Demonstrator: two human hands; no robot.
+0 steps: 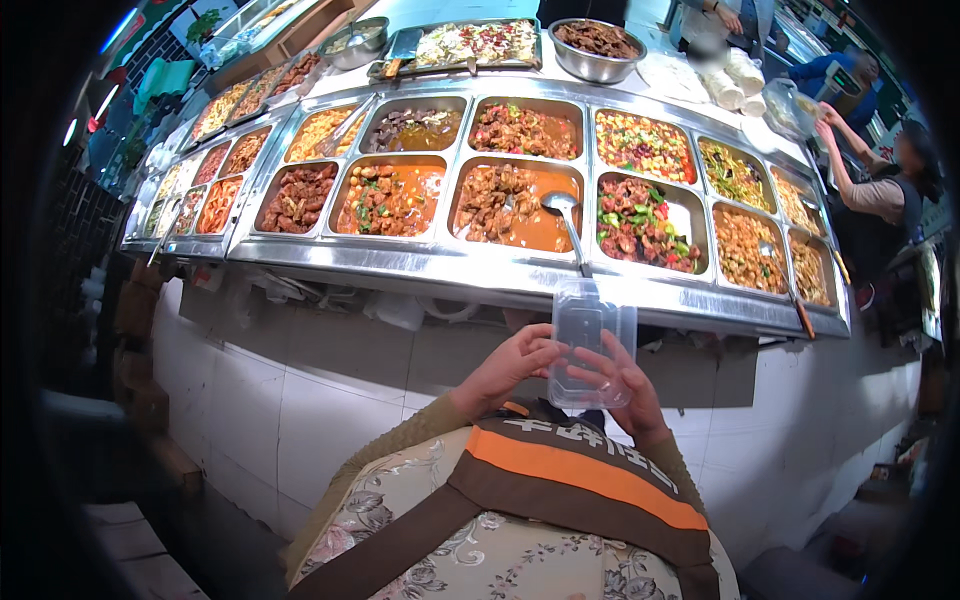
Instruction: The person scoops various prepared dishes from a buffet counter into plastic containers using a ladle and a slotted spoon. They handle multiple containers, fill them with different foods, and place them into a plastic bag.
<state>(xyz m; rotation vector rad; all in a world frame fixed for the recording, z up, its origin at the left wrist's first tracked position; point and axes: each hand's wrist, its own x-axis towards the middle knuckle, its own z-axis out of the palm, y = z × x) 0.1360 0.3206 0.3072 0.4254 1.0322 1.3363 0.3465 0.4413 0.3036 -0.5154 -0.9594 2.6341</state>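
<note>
Between my hands, just in front of the counter edge, is a transparent plastic food container (579,311); a second thin layer overlaps its right side, perhaps a lid or another container. My left hand (519,361) has its fingertips at the container's left side. My right hand (628,386) grips it from the right, with fingers partly seen through the plastic. Beyond the container, a metal ladle (559,201) rests in a steel pan of stewed meat in brown sauce (491,206), its handle lying over the counter's front edge (480,270).
Steel pans of cooked dishes, such as meat with green peppers (637,225), fill the counter. A wooden-handled spoon (805,319) juts over the front right edge. Behind stand a steel bowl of dark meat (596,45) and a tray (480,45). At right a person (874,191) handles a plastic bag (787,109).
</note>
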